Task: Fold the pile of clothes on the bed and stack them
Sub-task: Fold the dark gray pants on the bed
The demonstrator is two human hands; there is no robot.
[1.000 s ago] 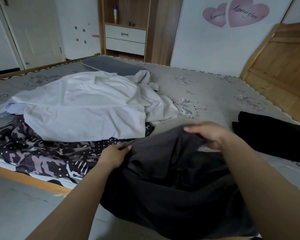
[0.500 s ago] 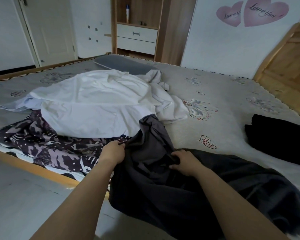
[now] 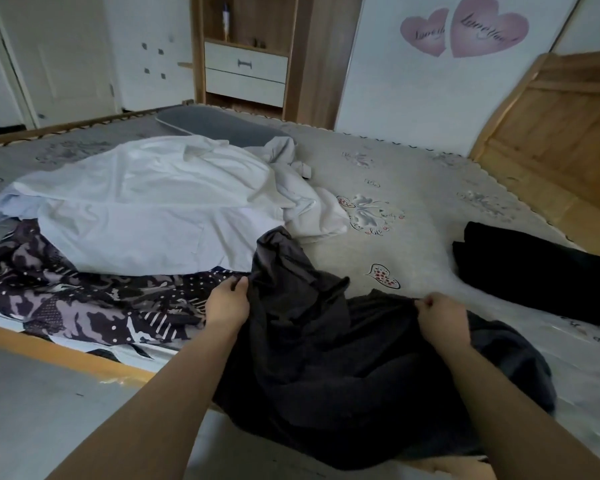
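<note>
We count two hands, left [image 3: 226,304] and right [image 3: 442,319], and two pink hearts [image 3: 465,27] at one o'clock. On the bed [image 3: 413,188] we count four garments: white [image 3: 146,206], patterned [image 3: 66,289], dark grey [image 3: 326,358], and black [image 3: 534,268] at three o'clock.

Garment [image 3: 326,358] at bed [image 3: 430,188] front edge btwn hands; pile [image 3: 146,216] left, folded item [image 3: 534,271] right.
</note>
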